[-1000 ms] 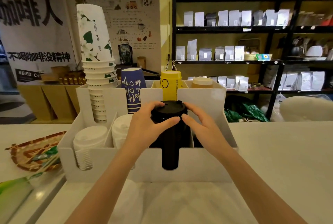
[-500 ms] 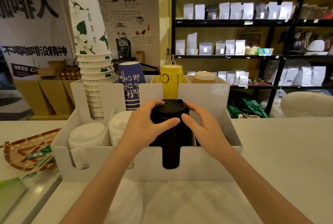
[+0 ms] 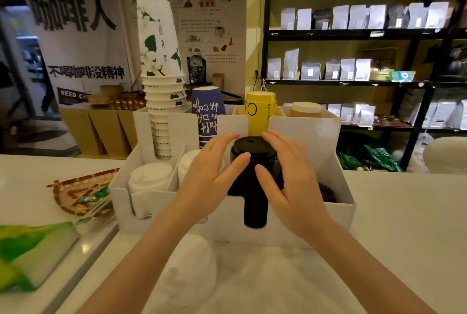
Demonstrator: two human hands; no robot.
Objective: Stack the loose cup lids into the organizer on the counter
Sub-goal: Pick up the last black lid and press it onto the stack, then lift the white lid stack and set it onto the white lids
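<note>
A stack of black cup lids (image 3: 253, 152) stands in the middle slot of the white organizer (image 3: 177, 222) on the counter. My left hand (image 3: 212, 174) and my right hand (image 3: 290, 177) hover on either side of the stack's top, fingers spread, palms off the lids. Only my left thumb tip looks close to the stack's front. Two stacks of white lids (image 3: 149, 177) fill the organizer's left slots. A pile of translucent loose lids (image 3: 189, 270) lies blurred on the counter in front of the organizer.
Paper cup stacks stand in the organizer's back row: a tall white-and-green one (image 3: 159, 61), a blue one (image 3: 207, 111), a yellow one (image 3: 260, 111). A woven basket (image 3: 78, 195) and a green packet (image 3: 30, 248) lie at the left. Black shelves (image 3: 353, 36) rise behind.
Both hands have let go of the black lid stack and opened, fingers spreading away from its top. The stack stays in its slot.
</note>
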